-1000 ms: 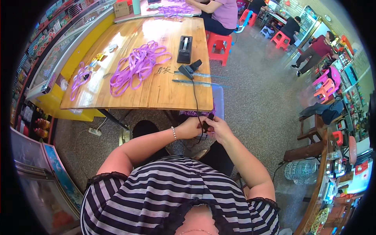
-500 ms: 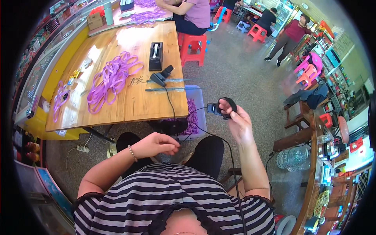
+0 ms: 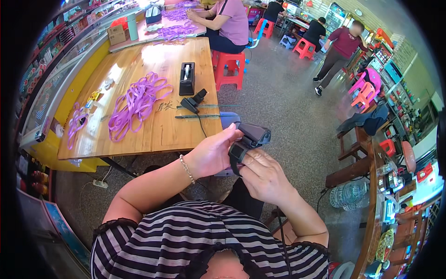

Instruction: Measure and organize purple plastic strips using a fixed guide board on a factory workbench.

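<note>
At the left of the table, a small loop of purple ribbon lay near the edge, with a larger tangled heap of purple ribbon to its right. Farther right stood a black tape dispenser, and nearer the person a second black strapped gadget rested by the right edge, its thin cord running down behind the left hand.

The left forearm came in from the lower left, bent at the elbow and slanting up to the right, a beaded bracelet round its wrist. The left hand was raised with its back toward the table, thumb stretched up and to the right, its tip against the left end of a black strapped device. The other fingertips were mostly hidden, so whether they gripped it could not be told.

The device was held up between the two hands, in front of the torso and just off the table's near right corner, its body tilted slightly downward to the right. The right forearm rose from the lower right and slanted inward to the left. The right hand had its back uppermost, fingers bent and grasping the device by its strap.
</note>
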`<control>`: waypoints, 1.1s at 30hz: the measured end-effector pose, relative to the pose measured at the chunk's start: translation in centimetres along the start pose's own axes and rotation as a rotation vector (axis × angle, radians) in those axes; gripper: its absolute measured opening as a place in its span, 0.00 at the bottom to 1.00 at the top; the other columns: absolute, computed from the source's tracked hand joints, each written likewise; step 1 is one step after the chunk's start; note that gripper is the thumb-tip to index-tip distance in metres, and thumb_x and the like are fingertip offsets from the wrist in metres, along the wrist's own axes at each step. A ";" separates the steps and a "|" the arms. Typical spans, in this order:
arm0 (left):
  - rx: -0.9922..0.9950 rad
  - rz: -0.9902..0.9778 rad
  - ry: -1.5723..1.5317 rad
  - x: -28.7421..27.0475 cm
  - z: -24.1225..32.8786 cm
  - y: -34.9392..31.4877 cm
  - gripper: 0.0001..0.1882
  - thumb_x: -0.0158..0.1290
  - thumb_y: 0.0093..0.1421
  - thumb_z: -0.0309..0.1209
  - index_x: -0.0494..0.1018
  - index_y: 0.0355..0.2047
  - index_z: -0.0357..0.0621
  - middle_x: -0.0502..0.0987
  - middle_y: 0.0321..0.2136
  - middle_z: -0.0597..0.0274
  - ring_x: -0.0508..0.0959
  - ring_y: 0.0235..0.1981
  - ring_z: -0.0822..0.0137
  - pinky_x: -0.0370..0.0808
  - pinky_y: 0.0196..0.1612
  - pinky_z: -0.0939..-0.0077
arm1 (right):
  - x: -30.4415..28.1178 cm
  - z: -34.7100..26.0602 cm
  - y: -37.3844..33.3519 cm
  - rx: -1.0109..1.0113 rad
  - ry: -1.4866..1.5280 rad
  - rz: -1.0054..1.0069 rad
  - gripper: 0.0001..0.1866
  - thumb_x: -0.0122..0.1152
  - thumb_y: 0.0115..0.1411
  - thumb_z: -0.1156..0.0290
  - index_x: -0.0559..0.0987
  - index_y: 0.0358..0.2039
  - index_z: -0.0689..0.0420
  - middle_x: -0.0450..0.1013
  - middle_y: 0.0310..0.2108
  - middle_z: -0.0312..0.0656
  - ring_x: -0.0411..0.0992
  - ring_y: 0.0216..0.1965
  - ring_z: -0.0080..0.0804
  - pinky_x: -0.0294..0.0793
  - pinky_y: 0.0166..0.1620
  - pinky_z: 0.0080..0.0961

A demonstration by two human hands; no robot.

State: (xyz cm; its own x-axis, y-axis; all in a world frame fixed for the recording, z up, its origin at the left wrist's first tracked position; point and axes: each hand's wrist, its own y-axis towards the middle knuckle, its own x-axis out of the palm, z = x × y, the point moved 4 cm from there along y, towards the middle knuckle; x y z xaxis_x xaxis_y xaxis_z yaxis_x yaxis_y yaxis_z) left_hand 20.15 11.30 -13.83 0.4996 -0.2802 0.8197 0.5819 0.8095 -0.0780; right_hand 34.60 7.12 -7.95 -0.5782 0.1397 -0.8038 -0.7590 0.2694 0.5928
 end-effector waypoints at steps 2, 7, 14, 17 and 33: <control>0.013 0.007 0.044 -0.2 -0.1 0.1 0.20 0.45 0.69 0.52 0.73 0.49 0.52 0.76 0.43 0.70 0.76 0.44 0.71 0.73 0.47 0.68 | 0.3 0.1 0.0 0.018 -0.006 -0.037 0.14 0.66 0.40 0.77 0.78 0.31 0.62 0.74 0.43 0.51 0.74 0.47 0.51 0.73 0.54 0.46; 0.222 0.018 0.094 0.4 0.4 0.0 0.16 0.46 0.71 0.41 0.70 0.54 0.49 0.76 0.45 0.71 0.75 0.46 0.73 0.73 0.48 0.71 | 1.0 -0.4 0.2 0.131 -0.068 -0.067 0.11 0.65 0.47 0.73 0.79 0.32 0.63 0.74 0.43 0.52 0.73 0.50 0.49 0.68 0.60 0.45; 0.274 -0.041 0.136 0.6 0.3 0.0 0.18 0.46 0.71 0.35 0.66 0.59 0.48 0.76 0.48 0.67 0.76 0.48 0.74 0.73 0.51 0.72 | 1.5 -0.2 -0.1 0.268 0.020 0.023 0.11 0.68 0.51 0.70 0.79 0.31 0.63 0.74 0.41 0.54 0.73 0.48 0.52 0.63 0.62 0.51; 0.174 -0.096 0.121 -0.6 -0.4 -0.2 0.21 0.43 0.72 0.35 0.62 0.63 0.45 0.72 0.55 0.63 0.72 0.57 0.68 0.67 0.61 0.63 | 0.5 0.0 -0.1 0.295 0.105 0.070 0.09 0.67 0.51 0.73 0.79 0.31 0.64 0.74 0.41 0.55 0.74 0.48 0.54 0.65 0.61 0.50; -0.022 -0.016 0.556 -1.4 -0.6 -2.4 0.23 0.49 0.70 0.39 0.67 0.60 0.38 0.76 0.51 0.56 0.77 0.52 0.64 0.74 0.57 0.64 | 0.3 4.2 -1.7 0.653 0.615 0.309 0.12 0.62 0.51 0.82 0.79 0.38 0.64 0.75 0.41 0.46 0.75 0.44 0.35 0.72 0.49 0.29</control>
State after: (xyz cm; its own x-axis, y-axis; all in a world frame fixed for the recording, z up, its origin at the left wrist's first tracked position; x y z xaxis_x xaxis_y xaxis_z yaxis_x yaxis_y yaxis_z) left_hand 18.43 9.44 -15.19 0.7507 -0.5272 0.3982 0.6022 0.7938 -0.0844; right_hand 36.98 10.72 -9.44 -0.9231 -0.1824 -0.3386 -0.3362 0.8104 0.4799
